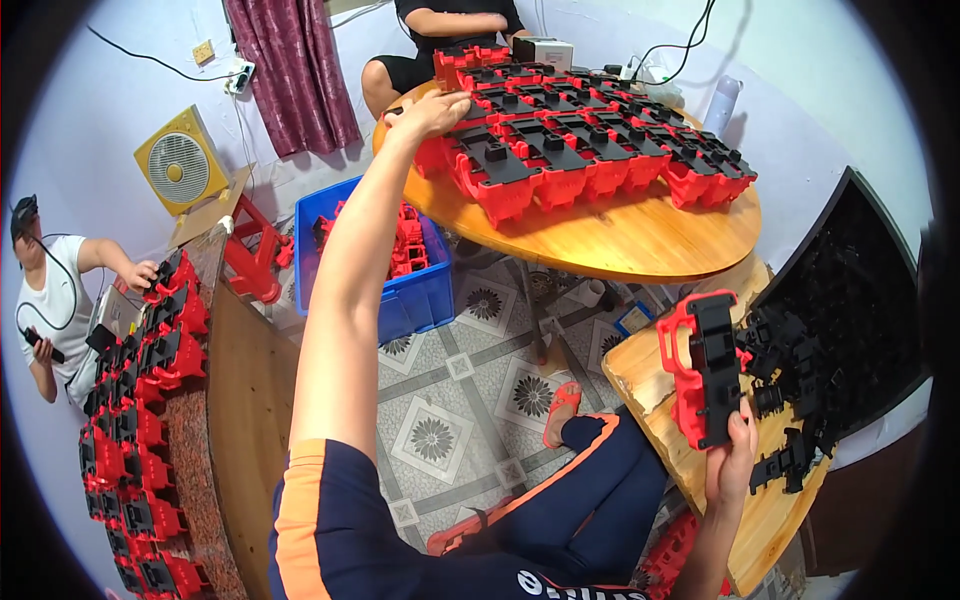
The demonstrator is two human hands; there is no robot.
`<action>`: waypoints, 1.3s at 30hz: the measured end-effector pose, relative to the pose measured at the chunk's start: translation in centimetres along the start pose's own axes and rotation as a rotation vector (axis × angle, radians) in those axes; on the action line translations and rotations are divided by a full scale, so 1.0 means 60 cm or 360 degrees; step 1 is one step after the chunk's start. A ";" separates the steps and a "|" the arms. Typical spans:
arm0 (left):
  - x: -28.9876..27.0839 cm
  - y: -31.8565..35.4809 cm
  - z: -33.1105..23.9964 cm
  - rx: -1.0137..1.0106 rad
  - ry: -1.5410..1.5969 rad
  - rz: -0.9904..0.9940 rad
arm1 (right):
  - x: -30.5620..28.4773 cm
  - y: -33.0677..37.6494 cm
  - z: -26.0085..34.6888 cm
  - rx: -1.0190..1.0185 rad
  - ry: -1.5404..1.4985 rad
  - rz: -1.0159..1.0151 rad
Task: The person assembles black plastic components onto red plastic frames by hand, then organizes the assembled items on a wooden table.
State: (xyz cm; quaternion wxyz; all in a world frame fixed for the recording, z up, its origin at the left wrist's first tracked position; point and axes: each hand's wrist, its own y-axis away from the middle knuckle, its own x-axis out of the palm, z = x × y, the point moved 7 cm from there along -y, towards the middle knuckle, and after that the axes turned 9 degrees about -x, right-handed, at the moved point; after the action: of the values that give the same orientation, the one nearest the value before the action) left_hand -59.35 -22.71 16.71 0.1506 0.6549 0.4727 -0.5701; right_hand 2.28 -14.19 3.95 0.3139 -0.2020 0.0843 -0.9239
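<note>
Red-and-black housing (713,370): on end, slightly tilted, raised over the wooden side table (640,375).
Right hand (735,460): grips its lower end, thumb on the black face; judged, a palm beneath would steady the top.
Left hand (432,113): reaches the left end of the housing rows (570,150); closed or open, cannot tell.
Loose black parts (790,350): just right of the housing; snag risk, judged.
Round table rim (640,272): bare wood strip before the front row; lowering from above seems safest.
Gap between tables: patterned tile floor (435,435); room for swinging the forearm, judged.
</note>
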 end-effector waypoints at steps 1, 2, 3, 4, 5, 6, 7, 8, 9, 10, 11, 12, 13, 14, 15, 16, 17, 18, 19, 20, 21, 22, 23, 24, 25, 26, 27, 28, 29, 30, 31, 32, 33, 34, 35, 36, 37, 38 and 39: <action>0.015 -0.003 -0.005 -0.0082 -0.0079 0.0136 | -0.010 0.002 -0.005 0.0020 0.0022 -0.0030; 0.029 -0.003 -0.006 -0.0163 -0.0160 0.0273 | -0.031 0.009 -0.014 0.0044 0.0056 -0.0163; 0.032 -0.002 -0.008 -0.0161 -0.0153 0.0282 | -0.037 0.010 -0.014 0.0047 0.0065 -0.0168; 0.023 0.002 0.003 -0.0211 -0.0140 0.0223 | -0.036 0.011 -0.008 0.0040 0.0073 -0.0121; 0.017 0.001 0.021 -0.0259 -0.0130 0.0167 | -0.032 0.013 -0.003 0.0037 0.0079 -0.0076; 0.013 -0.003 0.038 -0.0285 -0.0126 0.0119 | -0.038 0.017 -0.002 0.0078 0.0093 -0.0092; 0.009 -0.027 0.079 -0.0310 -0.0068 0.0146 | -0.039 0.025 -0.004 0.0085 0.0084 -0.0082; 0.008 -0.037 0.097 -0.0358 -0.0093 0.0133 | -0.060 0.032 -0.007 0.0032 0.0075 -0.0283; 0.007 -0.048 0.115 -0.0406 -0.0119 0.0120 | -0.078 0.039 -0.008 -0.0021 0.0067 -0.0484; 0.011 -0.064 0.137 -0.0416 -0.0091 0.0139 | -0.076 0.039 -0.008 0.0006 0.0067 -0.0496; 0.017 -0.082 0.153 -0.0422 -0.0056 0.0159 | -0.091 0.045 -0.015 0.0009 0.0068 -0.0498; 0.023 -0.100 0.167 -0.0444 -0.0084 0.0150 | -0.120 0.056 -0.022 0.0013 0.0140 -0.0551; 0.035 -0.122 0.164 -0.0448 -0.0104 0.0162 | -0.140 0.060 -0.026 0.0015 0.0217 -0.0617; 0.031 -0.146 0.178 -0.0354 -0.0139 0.0168 | -0.101 0.036 -0.023 0.0057 0.0162 -0.0393; 0.029 -0.167 0.191 -0.0261 -0.0175 0.0176 | -0.106 0.030 -0.028 0.0074 0.0143 -0.0380; 0.047 -0.185 0.176 -0.0234 -0.0158 0.0202 | -0.118 0.032 -0.027 0.0107 0.0255 -0.0409; 0.054 -0.195 0.157 -0.0200 -0.0310 0.0239 | -0.120 0.029 -0.026 0.0148 0.0353 -0.0430; 0.060 -0.203 0.140 -0.0212 -0.0262 0.0264 | -0.117 0.025 -0.024 0.0166 0.0464 -0.0465; 0.059 -0.211 0.143 -0.0237 -0.0227 0.0278 | -0.115 0.023 -0.024 0.0180 0.0457 -0.0459; 0.061 -0.223 0.149 -0.0274 -0.0190 0.0266 | -0.120 0.025 -0.014 0.0146 0.0825 -0.0460; 0.067 -0.220 0.139 -0.0272 -0.0193 0.0280 | -0.123 0.025 -0.002 0.0108 0.1204 -0.0466; 0.067 -0.206 0.112 -0.0205 -0.0431 0.0242 | -0.114 0.017 0.000 0.0174 0.1213 -0.0559; 0.069 -0.191 0.083 -0.0133 -0.0668 0.0202 | -0.112 0.011 -0.005 0.0184 0.1225 -0.0567; 0.057 -0.175 0.068 -0.0111 -0.0767 0.0107 | -0.110 0.006 -0.006 0.0167 0.1253 -0.0598; 0.064 -0.171 0.062 -0.0119 -0.0776 0.0112 | -0.110 0.003 -0.007 0.0151 0.1280 -0.0633; 0.067 -0.169 0.052 -0.0100 -0.0900 -0.0004 | -0.120 0.004 -0.011 0.0156 0.1285 -0.0626; 0.070 -0.165 0.043 -0.0079 -0.1023 -0.0120 | -0.135 0.004 -0.015 0.0159 0.1502 -0.0496; 0.072 -0.161 0.034 -0.0068 -0.1008 -0.0201 | -0.141 0.002 -0.019 0.0161 0.1716 -0.0364; 0.076 -0.160 0.036 -0.0070 -0.1008 -0.0197 | -0.151 0.005 -0.024 0.0163 0.1719 -0.0361; 0.076 -0.157 0.037 -0.0077 -0.0965 -0.0221 | -0.165 0.011 -0.029 0.0194 0.1639 -0.0439; 0.076 -0.155 0.034 -0.0081 -0.0924 -0.0248 | -0.164 0.008 -0.030 0.0223 0.1555 -0.0520; 0.072 -0.152 0.037 -0.0081 -0.0924 -0.0248 | -0.155 0.004 -0.029 0.0223 0.1554 -0.0520; 0.056 -0.145 0.047 -0.0111 -0.0856 -0.0328 | -0.140 0.000 -0.023 0.0144 0.1553 -0.0539; 0.038 -0.131 0.057 -0.0150 -0.0788 -0.0407 | -0.127 -0.006 -0.015 0.0065 0.1552 -0.0549; 0.024 -0.113 0.064 -0.0246 -0.0804 -0.0465 | -0.127 -0.005 -0.015 0.0066 0.1551 -0.0550; 0.026 -0.102 0.079 -0.0320 -0.0704 -0.0344 | -0.127 -0.006 -0.013 0.0039 0.1623 -0.0526; 0.022 -0.093 0.100 -0.0397 -0.0611 -0.0227 | -0.127 -0.005 -0.012 0.0013 0.1688 -0.0494; 0.023 -0.104 0.136 -0.0407 -0.0627 -0.0234 | -0.133 -0.003 -0.015 0.0014 0.1673 -0.0481; 0.032 -0.131 0.168 -0.0194 -0.0555 -0.0318 | -0.148 0.000 -0.024 0.0056 0.1459 -0.0550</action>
State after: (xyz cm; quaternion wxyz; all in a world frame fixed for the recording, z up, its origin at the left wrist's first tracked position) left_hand -71.84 -25.29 14.59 0.2122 0.4857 0.5357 -0.6574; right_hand 8.09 -8.71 -0.20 0.0898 0.2199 0.1633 -0.9576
